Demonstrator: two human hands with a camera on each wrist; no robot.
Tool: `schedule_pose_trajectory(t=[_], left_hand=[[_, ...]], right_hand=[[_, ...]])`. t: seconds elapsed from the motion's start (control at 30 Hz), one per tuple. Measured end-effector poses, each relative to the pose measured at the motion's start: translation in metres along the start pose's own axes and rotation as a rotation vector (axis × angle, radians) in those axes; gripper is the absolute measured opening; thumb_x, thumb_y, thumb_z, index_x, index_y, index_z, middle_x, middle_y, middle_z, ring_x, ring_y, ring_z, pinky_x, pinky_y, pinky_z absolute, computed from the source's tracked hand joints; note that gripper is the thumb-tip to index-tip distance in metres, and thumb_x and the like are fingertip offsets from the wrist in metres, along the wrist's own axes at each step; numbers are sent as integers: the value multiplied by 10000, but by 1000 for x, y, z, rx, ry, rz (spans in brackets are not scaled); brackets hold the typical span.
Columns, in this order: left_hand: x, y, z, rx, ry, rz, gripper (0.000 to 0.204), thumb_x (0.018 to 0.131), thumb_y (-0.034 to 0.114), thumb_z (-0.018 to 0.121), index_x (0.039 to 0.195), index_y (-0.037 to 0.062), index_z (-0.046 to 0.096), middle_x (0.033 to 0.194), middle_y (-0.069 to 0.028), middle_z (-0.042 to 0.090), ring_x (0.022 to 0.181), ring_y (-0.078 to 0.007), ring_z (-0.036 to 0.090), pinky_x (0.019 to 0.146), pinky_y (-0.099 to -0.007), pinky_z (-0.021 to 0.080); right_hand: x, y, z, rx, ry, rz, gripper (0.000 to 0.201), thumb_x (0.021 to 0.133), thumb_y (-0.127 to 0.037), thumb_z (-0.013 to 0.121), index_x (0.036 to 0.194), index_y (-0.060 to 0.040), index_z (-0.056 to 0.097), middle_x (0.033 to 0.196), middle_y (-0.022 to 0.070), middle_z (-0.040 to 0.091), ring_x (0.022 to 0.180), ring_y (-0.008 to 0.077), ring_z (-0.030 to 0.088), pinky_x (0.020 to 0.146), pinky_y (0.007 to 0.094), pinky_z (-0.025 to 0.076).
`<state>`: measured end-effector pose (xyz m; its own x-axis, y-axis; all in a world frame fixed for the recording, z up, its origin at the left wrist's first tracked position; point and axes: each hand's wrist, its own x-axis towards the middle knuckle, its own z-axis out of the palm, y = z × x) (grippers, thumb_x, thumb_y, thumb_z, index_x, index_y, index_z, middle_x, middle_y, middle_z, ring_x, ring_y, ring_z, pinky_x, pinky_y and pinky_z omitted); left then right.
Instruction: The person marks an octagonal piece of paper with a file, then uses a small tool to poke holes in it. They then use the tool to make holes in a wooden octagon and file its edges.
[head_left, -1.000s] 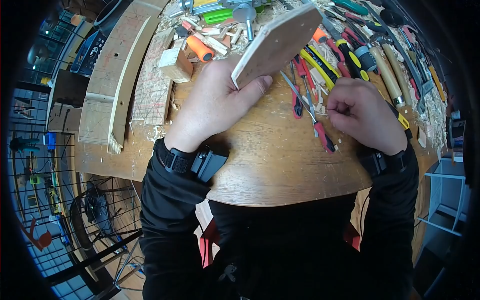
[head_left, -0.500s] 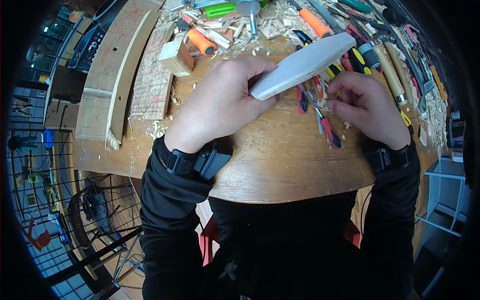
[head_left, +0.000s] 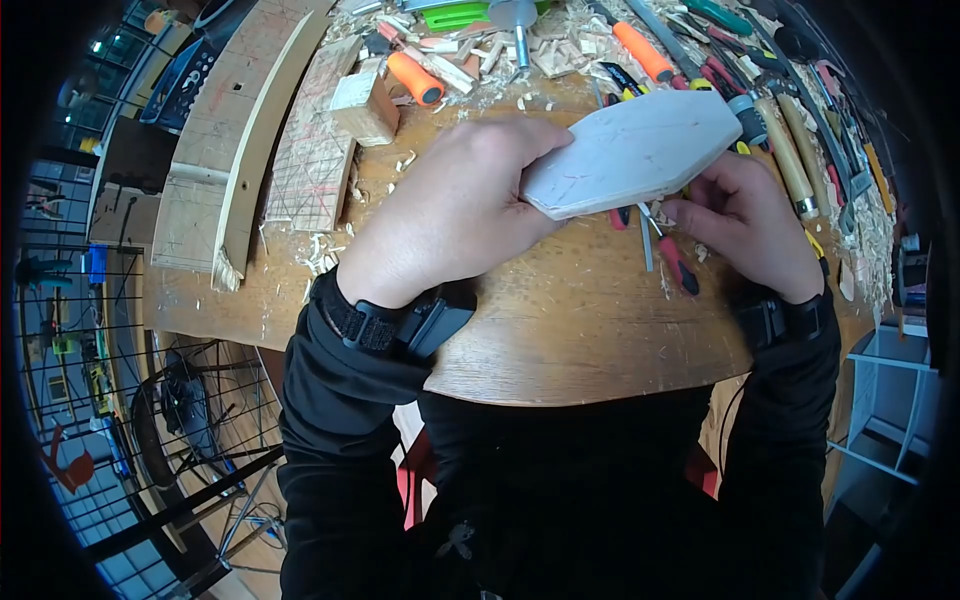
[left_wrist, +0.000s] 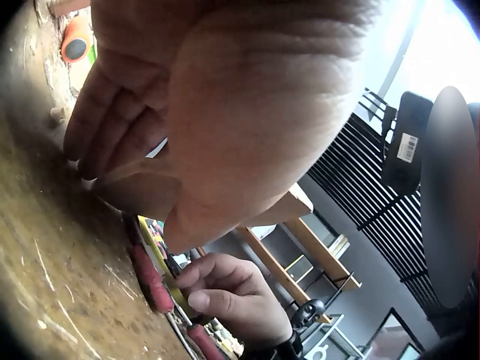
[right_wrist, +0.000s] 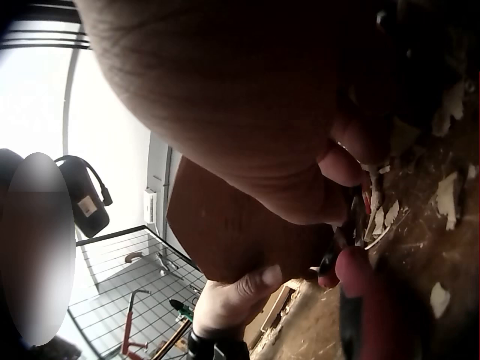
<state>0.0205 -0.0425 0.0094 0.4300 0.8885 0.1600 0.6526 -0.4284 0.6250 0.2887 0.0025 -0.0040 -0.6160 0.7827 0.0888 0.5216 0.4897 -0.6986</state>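
My left hand (head_left: pixel 455 215) grips one end of a pale flat wooden board (head_left: pixel 635 150) with cut-off corners, thumb below and fingers on the far side. The board is held above the workbench, its broad face turned up toward the head view. Beside its right end is my right hand (head_left: pixel 748 225), fingers loosely curled and partly behind the board; nothing shows between them. In the left wrist view the right hand (left_wrist: pixel 236 300) has its thumb and forefinger bent near each other. A red-and-black-handled tool (head_left: pixel 678 268) with a thin metal blade lies just below the board.
At the left lie a long curved wooden strip (head_left: pixel 255 150), a scribed board (head_left: pixel 310 175) and a wooden block (head_left: pixel 365 108). Orange handles (head_left: pixel 415 78), wood chips and a green-and-metal device (head_left: pixel 460 15) are at the back. Several hand tools and wooden handles (head_left: pixel 785 160) crowd the right among shavings.
My left hand has turned the board from a steep tilt to show its broad pale face, lowering it rightward. The board's end now reaches my right hand, whose fingers have loosened slightly.
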Motion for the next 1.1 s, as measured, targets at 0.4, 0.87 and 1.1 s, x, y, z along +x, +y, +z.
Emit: schedule_pose_trajectory(t=[0.4,0.87,1.1], left_hand=[[-2,-4,2,21,24,23,436,759,3,720,1181,-52,624,1031,-202,684,908,-275,694,808,-331,535],[-6,-8,2,-22,38,29,439,761,-51,673,1195,-63,607,1035,-200,675,941,-260,691,828,-323,540],[-6,-8,1,-38,27,9,452,749,-72,666,1197,-59,607,1058,-195,677,952,-246,687,840,-315,533]], right_hand=[[-4,6,5,155,39,38,151,829,-55,708,949,-8,630,635,-52,438,575,54,401,530,238,324],[-5,10,5,125,40,2,191,840,-46,709,1028,-22,682,615,-41,447,548,56,401,514,242,324],[-5,9,4,143,39,-6,217,846,-47,702,1058,-19,668,620,-45,449,552,42,404,513,225,323]])
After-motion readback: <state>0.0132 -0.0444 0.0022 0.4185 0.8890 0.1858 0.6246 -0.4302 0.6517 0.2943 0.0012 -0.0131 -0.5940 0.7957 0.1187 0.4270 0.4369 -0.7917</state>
